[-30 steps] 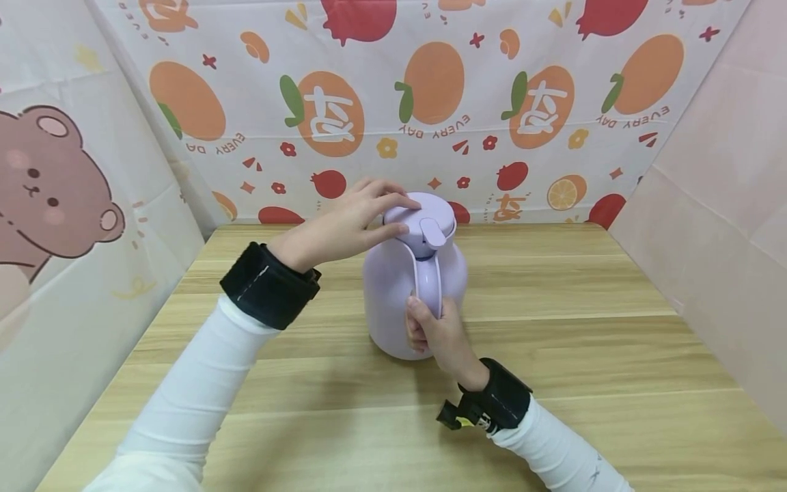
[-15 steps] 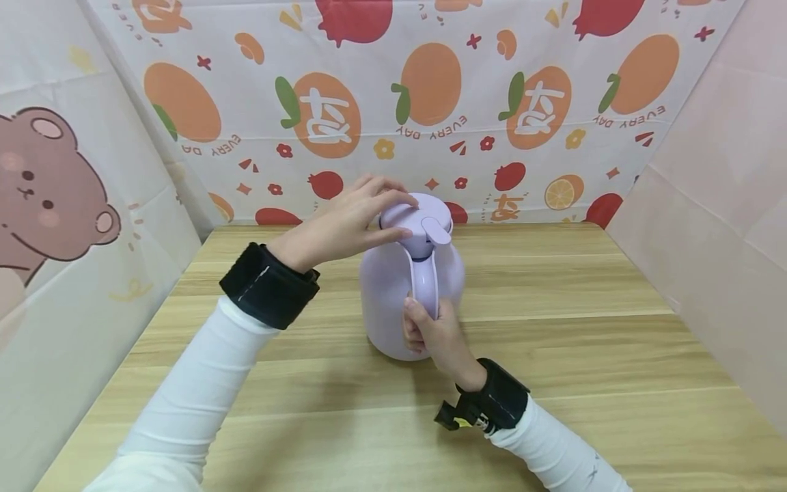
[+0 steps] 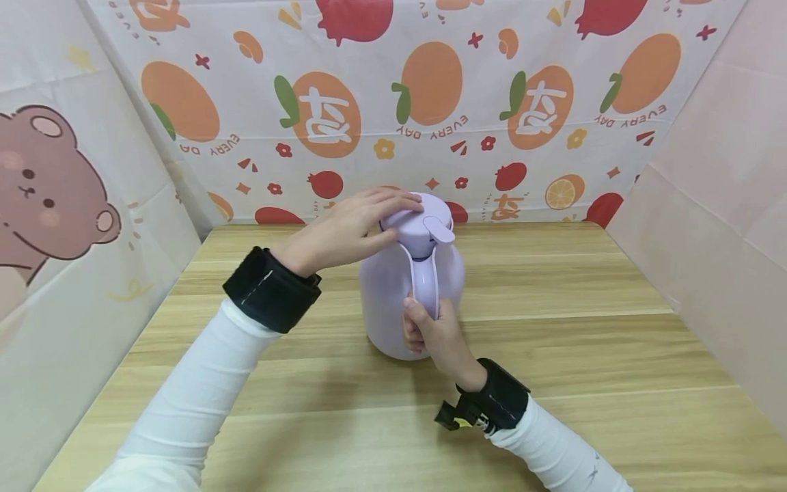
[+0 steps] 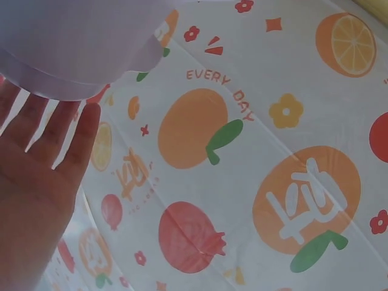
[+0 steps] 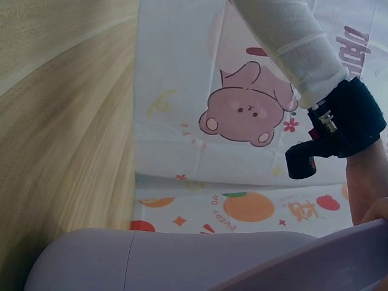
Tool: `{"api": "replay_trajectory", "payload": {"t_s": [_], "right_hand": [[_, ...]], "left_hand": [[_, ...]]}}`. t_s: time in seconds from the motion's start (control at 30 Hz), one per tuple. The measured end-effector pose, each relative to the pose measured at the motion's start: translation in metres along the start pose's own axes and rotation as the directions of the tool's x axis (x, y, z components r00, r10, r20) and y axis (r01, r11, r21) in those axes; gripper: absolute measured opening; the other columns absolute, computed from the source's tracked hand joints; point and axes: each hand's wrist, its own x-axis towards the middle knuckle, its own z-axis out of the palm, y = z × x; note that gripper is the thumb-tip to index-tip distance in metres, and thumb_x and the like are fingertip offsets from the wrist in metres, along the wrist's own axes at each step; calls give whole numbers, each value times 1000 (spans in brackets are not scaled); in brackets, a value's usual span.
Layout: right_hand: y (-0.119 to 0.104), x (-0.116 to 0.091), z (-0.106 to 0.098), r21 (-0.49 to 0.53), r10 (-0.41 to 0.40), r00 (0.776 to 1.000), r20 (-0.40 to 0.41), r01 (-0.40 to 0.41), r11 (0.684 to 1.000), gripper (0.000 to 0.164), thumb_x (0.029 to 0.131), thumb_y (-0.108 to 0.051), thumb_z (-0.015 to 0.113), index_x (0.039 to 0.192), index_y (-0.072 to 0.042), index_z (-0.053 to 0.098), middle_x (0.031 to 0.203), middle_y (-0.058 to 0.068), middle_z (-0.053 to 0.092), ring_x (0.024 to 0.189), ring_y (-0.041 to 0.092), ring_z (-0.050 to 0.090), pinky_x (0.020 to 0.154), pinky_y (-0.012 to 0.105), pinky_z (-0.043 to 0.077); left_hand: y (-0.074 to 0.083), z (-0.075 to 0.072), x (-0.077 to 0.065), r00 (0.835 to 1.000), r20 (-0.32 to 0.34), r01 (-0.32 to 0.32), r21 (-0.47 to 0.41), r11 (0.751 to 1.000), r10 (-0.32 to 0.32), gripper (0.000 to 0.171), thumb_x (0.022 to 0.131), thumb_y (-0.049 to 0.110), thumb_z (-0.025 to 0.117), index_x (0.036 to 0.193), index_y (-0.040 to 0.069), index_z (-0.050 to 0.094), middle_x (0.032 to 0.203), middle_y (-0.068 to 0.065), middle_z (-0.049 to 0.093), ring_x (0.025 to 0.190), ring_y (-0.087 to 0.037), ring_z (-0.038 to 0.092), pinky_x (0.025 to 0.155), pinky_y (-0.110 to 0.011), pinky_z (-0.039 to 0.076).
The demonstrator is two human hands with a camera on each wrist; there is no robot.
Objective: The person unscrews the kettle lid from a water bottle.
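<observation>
A lilac thermos jug (image 3: pixel 387 301) stands upright on the wooden table, its spout side away from me. My right hand (image 3: pixel 436 335) grips the lower part of its handle (image 3: pixel 424 280), fingers curled round it. My left hand (image 3: pixel 350 229) lies at the left of the round lid (image 3: pixel 418 212), fingers reaching over its top and thumb at its near side. In the left wrist view the fingers (image 4: pixel 79 142) look nearly straight and spread, tips at the edge of the lilac lid (image 4: pixel 79 42). The thumb lever (image 3: pixel 439 229) on the lid points toward me. The right wrist view shows the jug's body (image 5: pixel 170 260) close up.
The wooden table (image 3: pixel 553 328) extends around the jug. A fruit-print cloth (image 3: pixel 479 171) hangs behind it, and pale cloths (image 3: pixel 147 225) flank both sides. Both wrists wear black straps (image 3: pixel 270 287).
The left hand's fingers have flattened and its knuckles dropped; its thumb has slid slightly left along the lid. The lid's lever has turned slightly to the right. The right hand keeps its grip on the handle.
</observation>
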Motion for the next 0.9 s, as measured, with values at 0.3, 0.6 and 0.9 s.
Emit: {"api": "replay_trajectory", "payload": {"t_s": [0.3, 0.6, 0.9], "right_hand": [[0, 0, 0, -5, 2, 1000, 3, -2, 1000, 40, 89, -24, 49, 62, 0, 34, 50, -3, 33, 39, 9, 30, 37, 26, 22], [0, 0, 0, -14, -1, 1000, 7, 1, 1000, 40, 90, -24, 48, 62, 1, 33, 50, -3, 33, 39, 10, 30, 38, 24, 24], [1, -2, -2, -19, -1, 1000, 9, 1, 1000, 41, 90, -24, 48, 61, 1, 34, 50, -3, 33, 40, 10, 30, 39, 22, 25]], "left_hand": [[8, 3, 4, 997, -80, 15, 122, 992, -5, 35, 87, 32, 61, 118, 14, 60, 118, -4, 52, 110, -22, 40, 85, -37, 38], [10, 6, 9, 991, -131, 10, 175, 985, 13, 38, 84, 39, 64, 112, 13, 62, 110, -7, 53, 100, -23, 44, 78, -36, 39], [22, 11, 30, 1000, -20, 23, 182, 983, -19, 68, 83, 52, 59, 138, 15, 42, 141, -10, 35, 130, -34, 26, 102, -48, 23]]}}
